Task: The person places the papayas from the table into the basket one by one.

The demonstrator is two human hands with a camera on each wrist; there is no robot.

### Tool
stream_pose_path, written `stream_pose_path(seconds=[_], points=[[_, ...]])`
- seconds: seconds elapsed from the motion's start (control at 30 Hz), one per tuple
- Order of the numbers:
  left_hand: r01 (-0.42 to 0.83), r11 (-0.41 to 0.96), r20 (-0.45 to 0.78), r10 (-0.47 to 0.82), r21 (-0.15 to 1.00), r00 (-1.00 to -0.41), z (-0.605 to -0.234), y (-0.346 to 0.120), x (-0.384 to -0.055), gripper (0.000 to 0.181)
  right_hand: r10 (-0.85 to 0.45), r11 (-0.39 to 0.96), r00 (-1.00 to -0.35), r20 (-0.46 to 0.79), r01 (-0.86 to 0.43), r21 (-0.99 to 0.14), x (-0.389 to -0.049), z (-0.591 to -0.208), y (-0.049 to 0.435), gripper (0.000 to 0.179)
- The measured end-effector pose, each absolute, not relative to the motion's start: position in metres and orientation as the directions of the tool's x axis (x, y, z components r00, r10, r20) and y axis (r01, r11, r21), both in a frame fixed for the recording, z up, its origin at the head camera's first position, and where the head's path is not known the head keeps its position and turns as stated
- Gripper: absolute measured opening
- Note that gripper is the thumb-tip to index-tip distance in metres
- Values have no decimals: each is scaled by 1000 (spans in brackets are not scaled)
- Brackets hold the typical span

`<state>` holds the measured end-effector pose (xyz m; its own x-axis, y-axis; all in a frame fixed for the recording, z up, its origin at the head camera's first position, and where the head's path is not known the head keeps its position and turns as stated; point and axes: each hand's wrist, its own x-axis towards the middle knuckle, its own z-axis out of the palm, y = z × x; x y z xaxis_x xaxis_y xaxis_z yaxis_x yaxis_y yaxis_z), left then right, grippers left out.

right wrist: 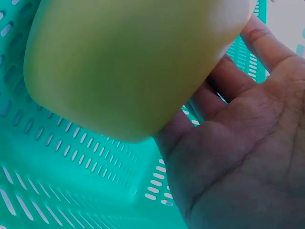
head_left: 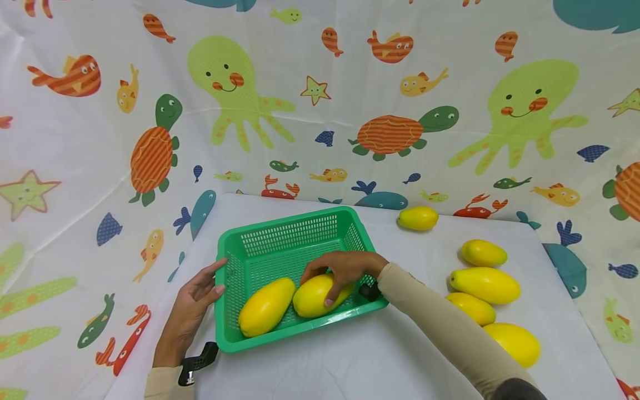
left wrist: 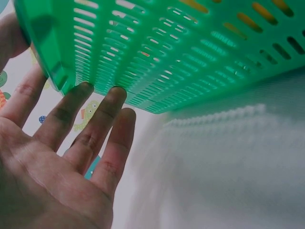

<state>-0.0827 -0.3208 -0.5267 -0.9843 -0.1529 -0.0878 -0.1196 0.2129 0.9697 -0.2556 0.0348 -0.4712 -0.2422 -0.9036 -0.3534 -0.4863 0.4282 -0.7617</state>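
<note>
The right grip (head_left: 348, 268) curls round a yellow fruit (head_left: 314, 298) beside a second fruit (head_left: 267, 307) inside the green basket (head_left: 290, 236), whose side the spread left grip (head_left: 191, 303) touches.

You face a counter (head_left: 320, 369) covered in plain white material. A green basket (head_left: 280, 336) rests directly on this surface, left of its middle and set at a slight angle to you. To the right of the basket, five loose yellow fruits lie on the covering. Locate the single fruit (head_left: 418, 218) near the back edge, apart from the others. Locate the remaining four in a rough column toward your right: the rear fruit (head_left: 484, 253), the second fruit (head_left: 486, 285) just in front, the third fruit (head_left: 472, 308) and the nearest fruit (head_left: 515, 343), these last two partly hidden.
</note>
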Motion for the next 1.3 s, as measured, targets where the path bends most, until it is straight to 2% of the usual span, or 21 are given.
stream_pose_path(seconds=[0.4,0.67,1.3], points=[[-109,214,-75,-163,971,-984,-529,-322,-82,60,-886,459,-290,-360,-448,-767,-257,-464,38,66],[-89,188,-59,-160,978,-985,-531,-322,-82,60,-899,417,-322,-296,-426,-803,-266,-450,47,66],[-82,186,-54,-147,979,-988,-531,-322,-83,59,-864,359,-490,-117,-434,-826,-299,-403,99,71]])
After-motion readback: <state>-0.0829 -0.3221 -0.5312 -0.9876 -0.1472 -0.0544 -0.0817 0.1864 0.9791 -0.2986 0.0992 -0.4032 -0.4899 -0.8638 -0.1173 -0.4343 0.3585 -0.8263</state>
